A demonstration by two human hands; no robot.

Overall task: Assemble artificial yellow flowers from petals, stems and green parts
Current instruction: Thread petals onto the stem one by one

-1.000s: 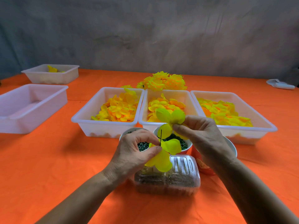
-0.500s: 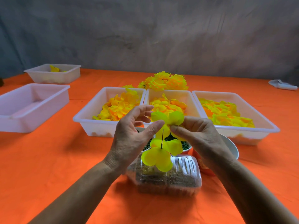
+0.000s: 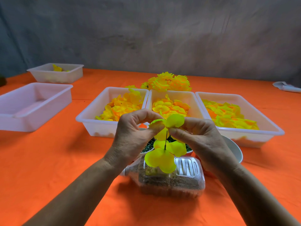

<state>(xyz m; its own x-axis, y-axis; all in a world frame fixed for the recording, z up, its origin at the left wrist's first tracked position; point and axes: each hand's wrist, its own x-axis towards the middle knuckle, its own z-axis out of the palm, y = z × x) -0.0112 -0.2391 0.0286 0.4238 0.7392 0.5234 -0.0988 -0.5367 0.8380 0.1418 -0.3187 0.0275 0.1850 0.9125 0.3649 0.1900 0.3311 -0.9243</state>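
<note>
Thin dark stem (image 3: 166,140) stands near vertical, long axis up-down, held in the air above the counter (image 3: 48,160), in front of the middle tray. Upper end disappears between the two hands; lower end passes into the lower petal layer (image 3: 160,160), a glossy yellow-green cluster of rounded lobes hanging just over the clear plastic bottle (image 3: 171,178). Upper petal layer (image 3: 174,120), same thin rounded lobes, sits at the top of the stem.

Left hand (image 3: 132,137): back toward the camera, thumb and curled fingers pinching the left lobe of the upper petal layer. Right hand (image 3: 200,137): fingers curled, thumb and forefinger gripping the right side of the same layer at the stem top. Both forearms rise from the lower edge and converge.

Bottle lies on its side, ribbed, filled with brown granular matter. Behind the hands: three white plastic trays (image 3: 91,118) of loose yellow-orange petals, side by side; a pile of finished flowers (image 3: 167,82) beyond them. Counter cover is orange cloth.
</note>
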